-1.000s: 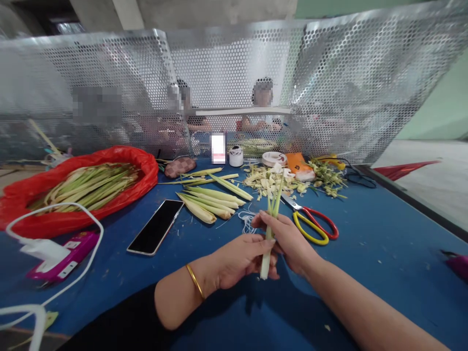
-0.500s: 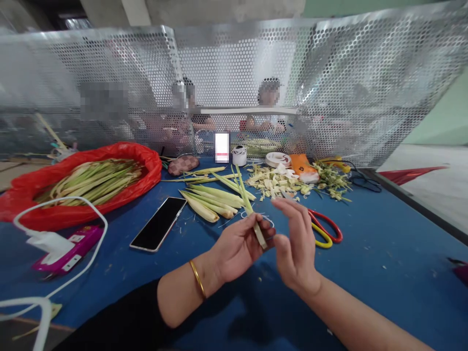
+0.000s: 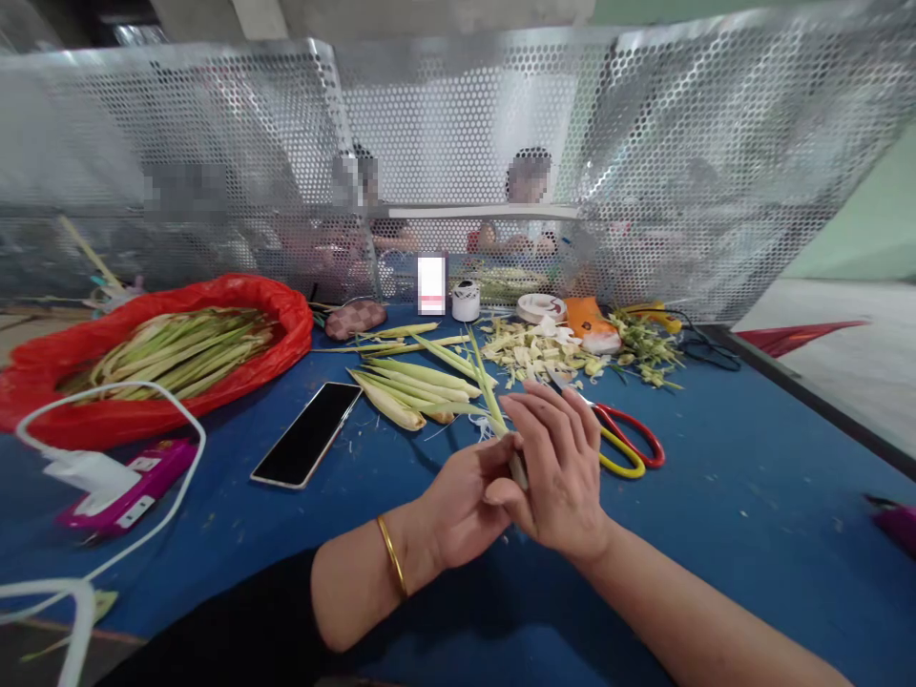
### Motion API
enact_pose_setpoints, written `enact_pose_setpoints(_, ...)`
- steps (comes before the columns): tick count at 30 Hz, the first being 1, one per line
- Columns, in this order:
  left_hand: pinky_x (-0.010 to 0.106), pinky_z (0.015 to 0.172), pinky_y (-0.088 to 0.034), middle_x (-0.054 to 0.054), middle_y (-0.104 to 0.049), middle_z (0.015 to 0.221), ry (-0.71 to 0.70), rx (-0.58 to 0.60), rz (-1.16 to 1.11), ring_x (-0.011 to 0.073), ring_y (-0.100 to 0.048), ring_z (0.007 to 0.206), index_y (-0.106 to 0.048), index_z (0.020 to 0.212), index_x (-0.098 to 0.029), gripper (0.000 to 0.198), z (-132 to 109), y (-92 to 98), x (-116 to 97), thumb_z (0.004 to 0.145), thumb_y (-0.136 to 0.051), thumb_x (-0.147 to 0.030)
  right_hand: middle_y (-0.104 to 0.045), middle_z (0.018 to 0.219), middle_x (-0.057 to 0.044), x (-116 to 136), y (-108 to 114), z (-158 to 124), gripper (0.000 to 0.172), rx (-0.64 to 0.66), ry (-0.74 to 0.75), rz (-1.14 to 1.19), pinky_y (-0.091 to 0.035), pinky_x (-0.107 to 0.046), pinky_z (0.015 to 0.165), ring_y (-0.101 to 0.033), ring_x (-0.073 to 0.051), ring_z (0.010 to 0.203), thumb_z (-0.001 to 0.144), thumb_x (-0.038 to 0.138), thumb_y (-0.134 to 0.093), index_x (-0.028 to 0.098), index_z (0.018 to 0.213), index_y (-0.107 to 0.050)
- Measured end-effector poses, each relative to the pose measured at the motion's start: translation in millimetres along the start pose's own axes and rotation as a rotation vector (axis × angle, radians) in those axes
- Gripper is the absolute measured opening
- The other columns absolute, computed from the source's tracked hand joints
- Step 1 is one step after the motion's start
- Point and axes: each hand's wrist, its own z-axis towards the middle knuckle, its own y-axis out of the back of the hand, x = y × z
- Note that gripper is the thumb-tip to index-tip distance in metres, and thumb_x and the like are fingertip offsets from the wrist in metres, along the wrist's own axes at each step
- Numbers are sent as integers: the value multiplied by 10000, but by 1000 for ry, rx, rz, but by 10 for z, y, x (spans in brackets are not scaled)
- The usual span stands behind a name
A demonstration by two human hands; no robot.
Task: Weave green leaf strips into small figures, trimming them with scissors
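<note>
As the left hand [image 3: 465, 501] pinches a stalk [image 3: 491, 403], right hand [image 3: 556, 477] overlapping, grip unclear, orange packet [image 3: 587, 318], print illegible

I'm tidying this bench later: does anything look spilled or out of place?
Mainly the pale scraps: they lie loose on the blue tabletop beside the orange packet, strewn rather than gathered in a container. Nothing looks clearly damaged.

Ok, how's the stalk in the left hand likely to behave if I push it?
The stalk is probably fairly springy, since its green length juts up without sagging. Its narrow, tapering top would likely bend first. It also looks light, being so slim, so a push might easily swing it.
</note>
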Motion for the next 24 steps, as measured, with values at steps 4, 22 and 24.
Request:
enact_pose_setpoints(4,292,810,-531,96,-724,876,14,51,-124,191,-695,879,-636,795,-116,269,-25,-4,-92,959,-434,-184,-584,1202,-152,-48,71,10,565,-129,-152,200,-345,-545,1043,-523,-332,1189,968,571,-255,180,1275,-523)
enact_pose_setpoints(22,378,951,-493,77,-762,917,32,249,-162,213,-702,968,-692,887,-122,379,-96,4,-239,1000,-350,-240,-575,1193,-165,-179,95,122,606,30,-28,235,-495,-481,929,-570,-323,1131,810,531,-663,189,1274,-473)
enact_pose_setpoints(24,376,937,-505,86,-763,918,50,248,-161,215,-706,953,-695,913,-106,397,-103,2,-237,1003,-335,-246,-578,1186,-162,-175,93,121,597,29,-30,238,-502,-478,921,-578,-320,1123,813,527,-661,192,1269,-471)
